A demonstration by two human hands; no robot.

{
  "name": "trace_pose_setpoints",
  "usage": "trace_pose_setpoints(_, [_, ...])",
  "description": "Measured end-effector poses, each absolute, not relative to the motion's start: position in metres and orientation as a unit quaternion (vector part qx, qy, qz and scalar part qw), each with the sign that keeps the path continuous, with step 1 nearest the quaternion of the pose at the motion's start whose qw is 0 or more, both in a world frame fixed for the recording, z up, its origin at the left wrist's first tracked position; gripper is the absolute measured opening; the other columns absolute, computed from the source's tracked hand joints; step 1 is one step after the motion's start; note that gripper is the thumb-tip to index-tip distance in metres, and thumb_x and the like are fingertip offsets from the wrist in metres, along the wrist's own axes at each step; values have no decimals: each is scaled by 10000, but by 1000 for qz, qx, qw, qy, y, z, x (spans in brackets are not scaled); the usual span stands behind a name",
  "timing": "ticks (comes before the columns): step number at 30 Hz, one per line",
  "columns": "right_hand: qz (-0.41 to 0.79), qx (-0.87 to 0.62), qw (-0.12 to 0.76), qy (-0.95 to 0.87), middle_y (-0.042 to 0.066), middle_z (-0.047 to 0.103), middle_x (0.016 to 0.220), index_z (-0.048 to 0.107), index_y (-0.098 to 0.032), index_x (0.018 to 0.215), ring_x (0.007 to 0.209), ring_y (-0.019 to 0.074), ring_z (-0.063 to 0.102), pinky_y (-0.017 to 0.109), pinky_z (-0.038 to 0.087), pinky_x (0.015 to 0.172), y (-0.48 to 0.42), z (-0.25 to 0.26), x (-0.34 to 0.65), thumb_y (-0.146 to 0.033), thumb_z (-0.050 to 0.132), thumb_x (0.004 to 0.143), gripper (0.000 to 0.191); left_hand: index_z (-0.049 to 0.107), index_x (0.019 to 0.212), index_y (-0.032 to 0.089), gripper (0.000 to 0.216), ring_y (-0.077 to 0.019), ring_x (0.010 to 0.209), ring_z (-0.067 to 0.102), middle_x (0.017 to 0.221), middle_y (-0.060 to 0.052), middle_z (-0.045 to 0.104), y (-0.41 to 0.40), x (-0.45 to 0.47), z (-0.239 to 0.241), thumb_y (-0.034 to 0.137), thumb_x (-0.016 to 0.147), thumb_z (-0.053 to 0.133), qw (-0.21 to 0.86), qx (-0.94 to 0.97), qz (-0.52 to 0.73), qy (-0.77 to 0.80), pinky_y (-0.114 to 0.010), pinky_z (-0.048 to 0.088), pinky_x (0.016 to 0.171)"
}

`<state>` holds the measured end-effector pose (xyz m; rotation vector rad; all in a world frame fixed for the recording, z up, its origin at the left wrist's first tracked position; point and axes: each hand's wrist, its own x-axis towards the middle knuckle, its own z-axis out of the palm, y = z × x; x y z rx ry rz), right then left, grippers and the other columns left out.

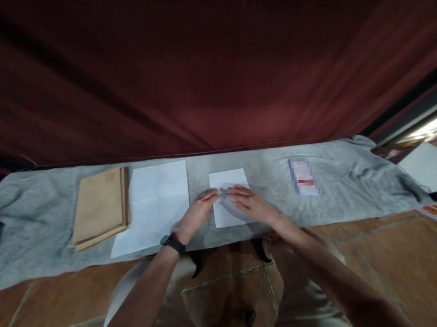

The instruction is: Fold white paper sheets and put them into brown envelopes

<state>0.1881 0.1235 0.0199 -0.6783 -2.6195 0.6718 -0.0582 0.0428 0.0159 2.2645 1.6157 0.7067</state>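
Note:
A small white sheet of paper (pixel 231 213), seemingly folded, lies on the grey cloth in front of me. My left hand (pixel 199 211), with a dark watch (pixel 172 244) on its wrist, rests its fingertips on the paper's left edge. On the paper's upper right part lies my right hand (pixel 252 204), palm down. The fingers of both hands are stretched out and point toward each other, nearly meeting at the middle. Left of my left hand is a larger white sheet (pixel 159 196) with visible crease lines. Neither hand is wrapped around anything.
A stack of brown envelopes (pixel 98 203) lies at the left on the grey cloth (pixel 267 180). A blurred-out purple and white packet (pixel 305 177) lies to the right. Behind hangs a dark red curtain (pixel 213 85). Below are my legs and a tiled floor (pixel 394 251).

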Motion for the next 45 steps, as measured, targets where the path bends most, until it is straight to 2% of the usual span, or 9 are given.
trace_pose_setpoints(5, [140, -236, 121, -954, 91, 365, 1630, 416, -213, 1550, 1524, 236, 315, 501, 240, 1277, 93, 5, 173, -437, 416, 1065, 534, 566, 1418, 170, 599, -222, 1440, 459, 1511, -125, 542, 33, -54, 17, 3, 861, 422, 102, 807, 182, 552, -486, 353, 1227])
trace_pose_setpoints(8, [123, -240, 114, -956, 97, 365, 1628, 396, -203, 1560, 1521, 236, 323, 496, 241, 1277, 92, 1, 174, -402, 382, 1075, 524, 420, 1534, 189, 742, -213, 1510, 348, 1587, -112, 450, 20, -48, 19, 5, 815, 451, 88, 821, 154, 543, -499, 235, 1275])
trace_pose_setpoints(13, [119, -243, 107, -957, 94, 355, 1630, 381, -221, 1568, 1523, 240, 316, 504, 265, 1266, 98, 1, 177, -380, 399, 1069, 525, 273, 1592, 176, 852, -227, 1557, 218, 1657, -129, 311, 5, -39, 16, 79, 785, 529, 79, 823, 111, 551, -471, 225, 1273])
trace_pose_setpoints(17, [106, -280, 110, -948, 95, 334, 1639, 326, -212, 1592, 1529, 236, 301, 497, 236, 1274, 106, -3, 187, -435, 385, 1069, 571, 296, 1575, 163, 793, -232, 1563, 194, 1660, -145, 298, 3, -39, 11, 116, 823, 545, 64, 826, 97, 552, -474, 208, 1275])
trace_pose_setpoints(23, [96, -326, 87, -937, 130, 309, 1646, 286, -148, 1602, 1540, 252, 271, 512, 201, 1277, 119, -2, 217, -457, 333, 1078, 610, 369, 1543, 154, 704, -231, 1545, 260, 1637, -152, 349, 5, -41, 16, 188, 867, 565, 69, 822, 100, 556, -457, 218, 1272])
trace_pose_setpoints(29, [99, -289, 105, -946, 114, 320, 1645, 346, -167, 1581, 1537, 248, 281, 516, 170, 1288, 105, 1, 199, -461, 316, 1078, 584, 385, 1533, 132, 730, -240, 1542, 272, 1626, -164, 368, 9, -35, 21, 238, 851, 622, 79, 826, 99, 549, -441, 227, 1271])
trace_pose_setpoints(34, [111, -270, 125, -948, 135, 333, 1634, 313, -143, 1593, 1531, 230, 298, 487, 219, 1278, 93, -3, 181, -452, 315, 1078, 600, 359, 1548, 127, 753, -238, 1532, 298, 1628, -168, 362, 11, -33, 23, 249, 854, 627, 92, 823, 99, 551, -429, 267, 1259])
trace_pose_setpoints(41, [93, -360, 67, -926, 115, 298, 1650, 340, -139, 1583, 1524, 254, 314, 492, 213, 1271, 117, 3, 201, -434, 292, 1083, 583, 425, 1518, 127, 691, -274, 1529, 304, 1629, -181, 351, 4, -37, 31, 281, 878, 635, 78, 819, 49, 566, -454, 236, 1267])
trace_pose_setpoints(45, [103, -340, 77, -932, 100, 344, 1635, 403, -161, 1558, 1513, 251, 340, 491, 227, 1267, 130, 12, 178, -380, 284, 1085, 535, 446, 1512, 190, 652, -265, 1535, 291, 1647, -140, 337, 2, -29, 33, 239, 883, 614, 74, 838, 51, 539, -448, 222, 1270])
